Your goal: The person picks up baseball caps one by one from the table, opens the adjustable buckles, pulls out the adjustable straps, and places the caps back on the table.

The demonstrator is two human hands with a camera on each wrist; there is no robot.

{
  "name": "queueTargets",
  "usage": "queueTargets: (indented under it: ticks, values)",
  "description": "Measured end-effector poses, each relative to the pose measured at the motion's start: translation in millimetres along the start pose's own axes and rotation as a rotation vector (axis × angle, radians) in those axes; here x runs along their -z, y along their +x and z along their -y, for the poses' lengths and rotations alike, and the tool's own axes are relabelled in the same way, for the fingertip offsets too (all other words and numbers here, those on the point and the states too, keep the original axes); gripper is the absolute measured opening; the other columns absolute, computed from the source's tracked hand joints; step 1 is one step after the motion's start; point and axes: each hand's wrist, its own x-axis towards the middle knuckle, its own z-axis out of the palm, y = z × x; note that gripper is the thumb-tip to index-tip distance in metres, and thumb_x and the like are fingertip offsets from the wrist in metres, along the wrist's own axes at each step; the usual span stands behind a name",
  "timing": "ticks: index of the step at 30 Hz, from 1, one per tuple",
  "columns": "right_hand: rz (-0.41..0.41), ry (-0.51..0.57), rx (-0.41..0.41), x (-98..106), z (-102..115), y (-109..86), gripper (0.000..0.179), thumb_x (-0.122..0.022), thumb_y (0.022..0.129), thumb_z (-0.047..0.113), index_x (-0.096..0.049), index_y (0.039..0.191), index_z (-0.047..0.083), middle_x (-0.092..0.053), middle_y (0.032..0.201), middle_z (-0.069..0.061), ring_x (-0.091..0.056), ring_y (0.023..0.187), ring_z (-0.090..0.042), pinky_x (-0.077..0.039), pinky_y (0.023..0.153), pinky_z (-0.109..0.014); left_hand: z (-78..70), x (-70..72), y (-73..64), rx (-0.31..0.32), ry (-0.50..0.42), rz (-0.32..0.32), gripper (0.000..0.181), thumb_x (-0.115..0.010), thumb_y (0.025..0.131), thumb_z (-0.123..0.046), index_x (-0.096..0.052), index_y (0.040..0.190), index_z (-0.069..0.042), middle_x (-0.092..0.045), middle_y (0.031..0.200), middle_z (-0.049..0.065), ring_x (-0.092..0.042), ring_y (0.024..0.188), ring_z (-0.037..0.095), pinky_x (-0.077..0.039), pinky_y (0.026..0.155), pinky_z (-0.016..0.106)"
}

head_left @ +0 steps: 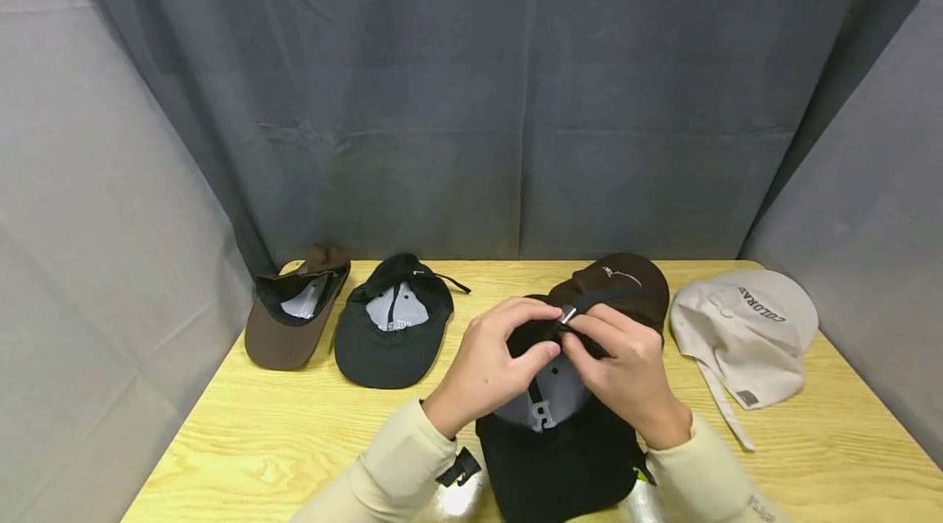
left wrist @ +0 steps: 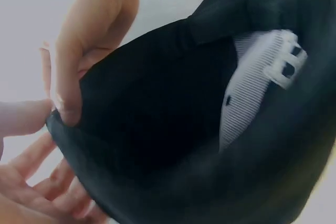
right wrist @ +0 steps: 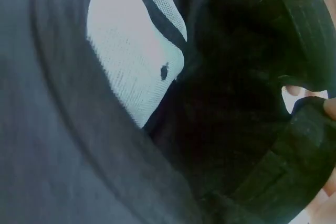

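A black baseball cap (head_left: 560,466) is held with its inside facing up and its brim toward the person. My left hand (head_left: 489,363) pinches the left part of its back edge beside a small metal buckle (head_left: 566,314). On the other side of the buckle, my right hand (head_left: 626,363) pinches the strap end of the same edge. Both hands' fingertips nearly meet there. In the left wrist view, the cap's dark inside (left wrist: 157,98) and pale lining are seen close up. The right wrist view shows its white mesh lining (right wrist: 131,40) and the gap at the back.
Behind the held cap lies a dark brown cap (head_left: 626,281). At the right is a beige cap (head_left: 744,335) with a loose strap. A brown cap (head_left: 283,335) and another black cap (head_left: 390,355) lie upturned at the left of the wooden table (head_left: 258,449). Grey cloth (head_left: 412,97) hangs behind.
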Motion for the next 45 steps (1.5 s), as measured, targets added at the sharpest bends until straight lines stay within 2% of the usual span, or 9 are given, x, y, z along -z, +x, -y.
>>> queueTargets:
  ticks: [3,8,12,15,20,29,37,45]
  values:
    - [-0.002,-0.011,-0.006,2.1,-0.2,1.1,0.032,-0.058,0.097,0.027,-0.073,0.078,0.005,-0.065,0.071,-0.001,-0.056,0.057,-0.011,-0.047,0.057,-0.022,-0.8,-1.0,0.8,-0.033,0.021,-0.008,0.029,-0.074,0.085,-0.009,-0.072,0.114,-0.013,-0.072,0.113,0.001,-0.068,0.109,0.012,-0.052,0.097,0.027]
    - [-0.003,-0.005,-0.010,2.6,1.9,3.7,0.033,-0.060,0.098,0.029,-0.076,0.085,0.004,-0.066,0.074,-0.003,-0.057,0.061,-0.012,-0.047,0.059,-0.023,-2.0,-6.4,0.2,-0.040,0.059,-0.134,0.022,-0.073,0.085,-0.008,-0.071,0.107,-0.010,-0.075,0.104,0.003,-0.071,0.100,0.012,-0.055,0.089,0.026]
    - [-0.012,-0.028,0.010,2.7,3.6,5.6,0.033,-0.060,0.099,0.030,-0.076,0.085,0.004,-0.066,0.074,-0.003,-0.057,0.060,-0.011,-0.046,0.058,-0.022,-2.2,-9.7,0.0,-0.108,0.138,-0.191,0.017,-0.070,0.086,-0.007,-0.071,0.103,-0.010,-0.075,0.101,0.003,-0.071,0.098,0.012,-0.055,0.089,0.024]
    - [-0.029,-0.063,0.037,2.9,4.5,7.2,0.034,-0.060,0.099,0.028,-0.075,0.082,0.003,-0.065,0.073,-0.004,-0.058,0.061,-0.013,-0.048,0.058,-0.025,-2.6,-11.2,0.9,-0.163,0.214,-0.203,0.016,-0.067,0.089,-0.007,-0.070,0.104,-0.009,-0.074,0.103,0.002,-0.071,0.099,0.012,-0.055,0.090,0.022]
    - [-0.073,-0.114,0.066,3.1,6.9,9.9,0.032,-0.061,0.097,0.026,-0.075,0.080,0.002,-0.068,0.072,-0.006,-0.063,0.064,-0.020,-0.050,0.062,-0.032,-4.7,-11.6,3.6,-0.201,0.297,-0.217,0.014,-0.066,0.091,-0.008,-0.071,0.104,-0.011,-0.073,0.103,0.000,-0.071,0.099,0.010,-0.055,0.092,0.021]
    - [-0.058,-0.128,0.042,5.4,7.5,10.4,0.031,-0.060,0.097,0.025,-0.075,0.083,0.002,-0.071,0.075,-0.006,-0.067,0.065,-0.020,-0.051,0.062,-0.033,-6.2,-9.3,5.2,-0.224,0.278,-0.235,0.010,-0.067,0.091,-0.007,-0.072,0.099,-0.010,-0.074,0.103,0.000,-0.071,0.100,0.009,-0.054,0.093,0.020]
    - [-0.078,-0.138,0.004,4.1,6.0,9.7,0.031,-0.060,0.096,0.025,-0.075,0.082,0.002,-0.071,0.074,-0.007,-0.065,0.061,-0.018,-0.051,0.060,-0.032,-6.0,-9.4,4.2,-0.205,0.292,-0.240,0.010,-0.068,0.090,-0.007,-0.072,0.098,-0.011,-0.074,0.103,0.000,-0.072,0.099,0.009,-0.055,0.090,0.021]
    - [-0.069,-0.120,0.026,5.5,6.6,9.2,0.033,-0.060,0.097,0.026,-0.074,0.080,0.002,-0.069,0.071,-0.006,-0.063,0.058,-0.016,-0.051,0.058,-0.031,-4.8,-11.7,4.6,-0.221,0.326,-0.256,0.012,-0.071,0.088,-0.008,-0.072,0.100,-0.011,-0.074,0.100,0.000,-0.072,0.095,0.011,-0.057,0.086,0.023]
